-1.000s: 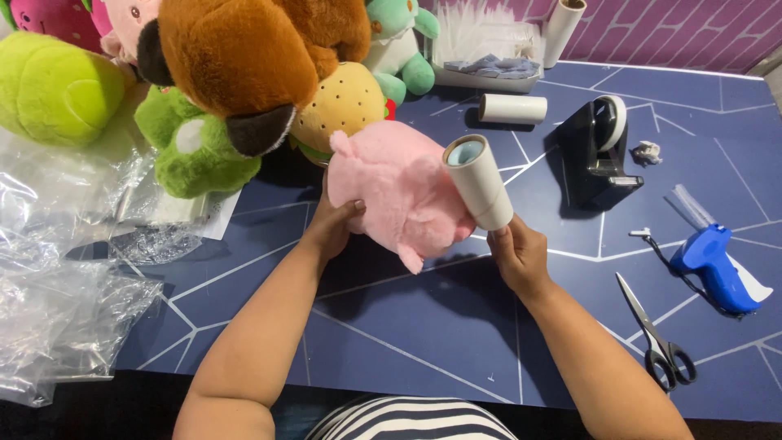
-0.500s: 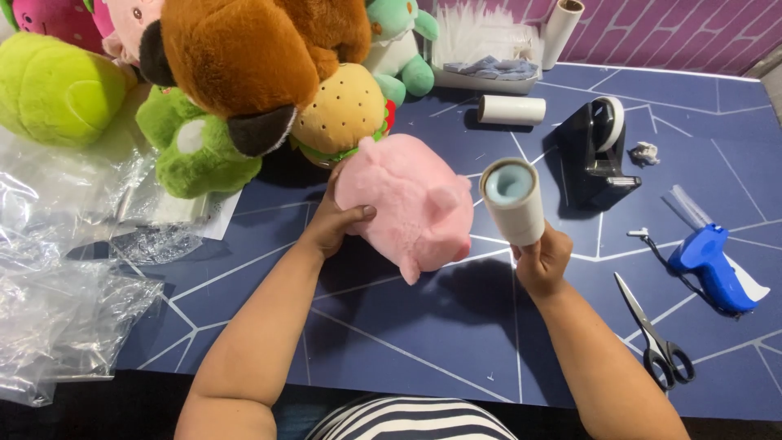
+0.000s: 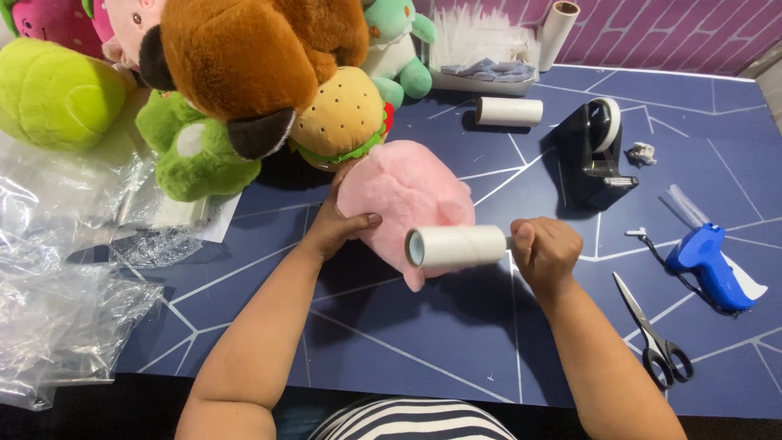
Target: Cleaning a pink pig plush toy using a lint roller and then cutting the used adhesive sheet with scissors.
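Fingers of the left hand grip a round pink plush toy on the dark blue bench; the right hand is closed around a white lint roller lying across the toy's near edge.

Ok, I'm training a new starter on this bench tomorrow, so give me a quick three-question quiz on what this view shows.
1. True or false: the left hand rests on the pink plush toy.
2. What does the right hand hold? A) scissors B) white lint roller C) tape dispenser
3. Which tool lies on the blue table nearest the right forearm?

Key
1. True: it grips the toy's left side.
2. B: the white lint roller lies sideways against the toy.
3. The scissors, shut, beside the blue tagging gun.
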